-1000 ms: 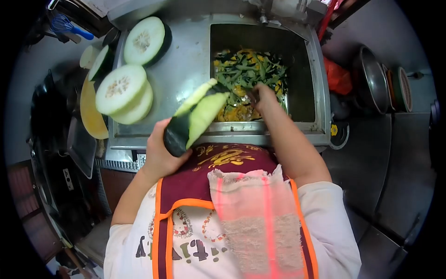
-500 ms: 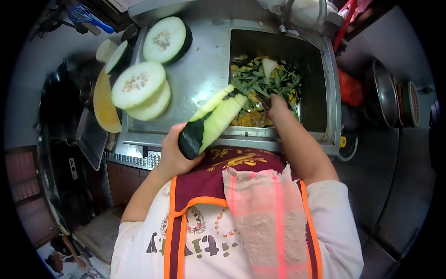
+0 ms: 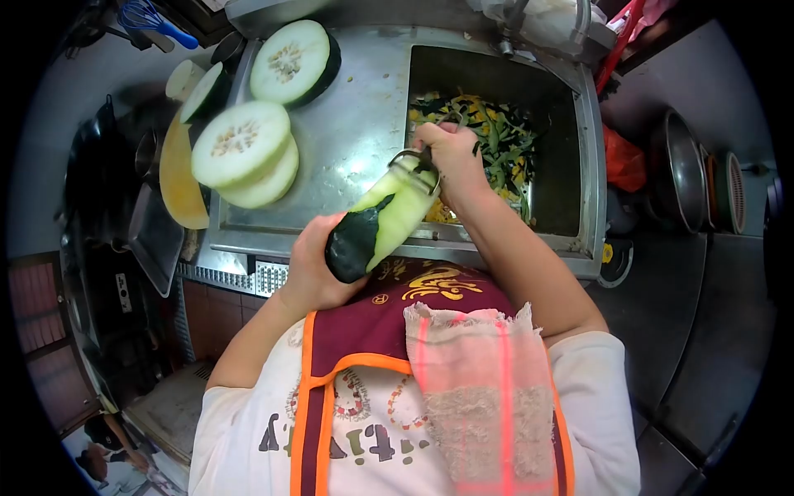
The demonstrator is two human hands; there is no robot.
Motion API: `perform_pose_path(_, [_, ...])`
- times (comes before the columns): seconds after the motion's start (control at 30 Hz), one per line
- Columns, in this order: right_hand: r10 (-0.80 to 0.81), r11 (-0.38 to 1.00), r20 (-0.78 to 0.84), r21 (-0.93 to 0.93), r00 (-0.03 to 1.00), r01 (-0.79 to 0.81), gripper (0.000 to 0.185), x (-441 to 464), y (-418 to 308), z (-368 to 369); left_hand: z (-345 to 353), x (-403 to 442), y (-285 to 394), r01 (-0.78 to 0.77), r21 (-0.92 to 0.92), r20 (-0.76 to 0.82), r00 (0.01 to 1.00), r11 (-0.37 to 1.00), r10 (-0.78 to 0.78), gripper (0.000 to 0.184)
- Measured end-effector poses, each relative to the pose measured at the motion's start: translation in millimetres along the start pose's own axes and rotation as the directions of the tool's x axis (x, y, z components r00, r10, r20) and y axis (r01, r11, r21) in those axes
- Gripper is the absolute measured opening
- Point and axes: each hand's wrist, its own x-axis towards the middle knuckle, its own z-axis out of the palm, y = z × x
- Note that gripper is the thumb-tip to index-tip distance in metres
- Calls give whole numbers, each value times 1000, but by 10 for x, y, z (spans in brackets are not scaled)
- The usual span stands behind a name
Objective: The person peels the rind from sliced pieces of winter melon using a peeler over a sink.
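Observation:
My left hand (image 3: pixel 316 263) grips the dark-skinned end of a partly peeled melon piece (image 3: pixel 395 217), which tilts up to the right over the sink's near edge. Pale green flesh shows on its upper part. My right hand (image 3: pixel 457 161) is closed on a metal peeler (image 3: pixel 422 169), whose blade lies against the melon's far end. Below and beyond, green and yellow peelings (image 3: pixel 500 140) cover part of the sink (image 3: pixel 554 165).
Two pale round melon slices (image 3: pixel 241 145) overlap on the left of the metal counter (image 3: pixel 351 107), with a seeded melon half (image 3: pixel 289 62) behind. A yellow piece (image 3: pixel 180 178) lies at the counter's left edge. Metal bowls (image 3: pixel 682 165) stand at the right.
My right hand has risen from over the peelings to the melon's far end, bringing the peeler onto it. My left hand still holds the melon, now turned slightly.

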Motion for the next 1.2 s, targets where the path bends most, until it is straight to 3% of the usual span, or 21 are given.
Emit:
perform_pose_path(0.07, [126,974,-60,198,990,-112,35,79,91,-100,-15,-65,-30,24,-15,1,1000,1000,-24,68])
perform_pose_path(0.1, [84,961,-150,275,985,-40,32,633,733,-379,-33,-118,-71,26,2,18,1000,1000,-26,70])
perform_pose_path(0.17, [195,980,-445,52,874,-193,28,544,834,-620,-36,-200,-162,20,-3,9,1000,1000,-20,73])
perform_pose_path(0.27, [493,847,-322,389,808,-362,23,799,1028,-1016,-17,-296,-338,36,-50,-74,996,998,-40,74])
perform_pose_path(0.3, [481,836,-292,437,827,-333,18,634,763,-852,-8,-339,-394,61,-66,-89,994,996,-67,75])
perform_pose_path(0.4, [283,915,-128,333,951,-227,24,97,-21,-328,46,-341,-426,83,-112,-121,988,990,-97,79])
perform_pose_path(0.57, [-32,974,21,224,999,26,45,-137,-152,230,103,-313,-509,57,-141,-106,992,988,-73,80])
perform_pose_path(0.63, [-106,977,15,189,994,102,49,-174,-152,287,-129,-120,-247,-22,168,-1,1000,985,22,79])
perform_pose_path(0.67, [-109,975,3,193,994,107,49,-209,-181,309,-267,-2,-96,-71,317,60,997,946,54,78])
perform_pose_path(0.87, [-155,985,-25,72,988,156,49,-386,-265,447,-251,572,386,241,441,34,958,864,-285,69])
perform_pose_path(0.9, [-147,984,-31,102,989,149,49,-376,-285,440,-249,674,358,333,461,46,917,823,-397,60])
perform_pose_path(1.0, [-119,976,-75,173,990,130,47,-328,-360,369,-286,825,238,403,418,132,860,814,-494,51])
perform_pose_path(1.13, [-123,972,-99,189,987,140,47,-261,-361,300,-243,720,304,366,314,25,919,876,-393,49])
perform_pose_path(1.2, [-133,976,-71,163,989,143,47,-261,-345,322,-139,608,287,265,246,-40,964,932,-264,48])
